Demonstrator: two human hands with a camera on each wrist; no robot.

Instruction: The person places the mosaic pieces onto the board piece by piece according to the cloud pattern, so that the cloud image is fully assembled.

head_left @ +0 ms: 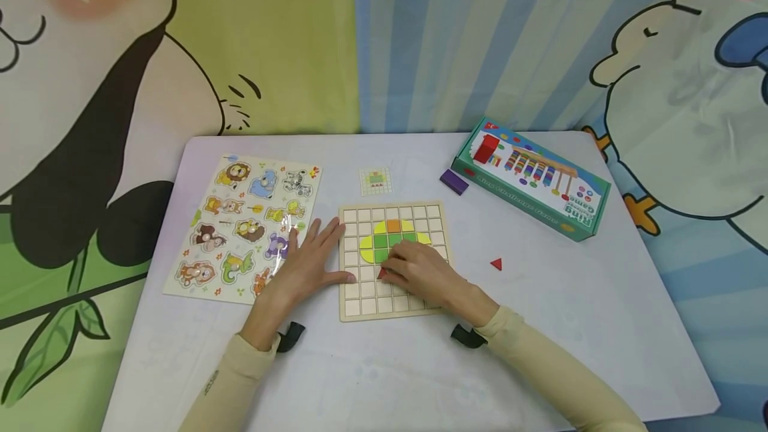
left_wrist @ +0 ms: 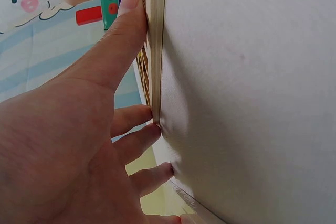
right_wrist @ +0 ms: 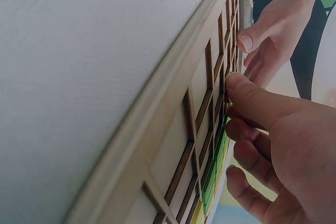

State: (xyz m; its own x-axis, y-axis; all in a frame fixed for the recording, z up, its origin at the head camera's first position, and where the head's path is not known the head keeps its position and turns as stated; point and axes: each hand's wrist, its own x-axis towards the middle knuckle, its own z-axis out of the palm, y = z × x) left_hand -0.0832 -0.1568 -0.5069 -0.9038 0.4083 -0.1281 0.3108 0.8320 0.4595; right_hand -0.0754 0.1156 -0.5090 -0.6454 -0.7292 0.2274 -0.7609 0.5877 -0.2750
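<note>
A wooden grid board (head_left: 360, 309) lies on the white table, its cells partly filled with yellow (head_left: 367, 249), green (head_left: 381, 241) and orange (head_left: 393, 226) flat pieces. Below the green ones, my right hand (head_left: 423, 273) pinches a small red triangle (head_left: 381, 274) against the board with thumb and fingertips; most of the triangle is hidden by the fingers. Fingers spread, my left hand (head_left: 305, 265) rests at the board's left side. Its thumb (left_wrist: 128, 11) touches the board's edge in the left wrist view. Another red triangle (head_left: 497, 264) lies on the table, right of the board.
Behind the board is a small pattern card (head_left: 376, 181). A green game box (head_left: 528, 179) lies at the back right, with a purple block (head_left: 454, 182) beside its left corner. An animal picture sheet (head_left: 240, 232) lies at the left, partly under the left hand.
</note>
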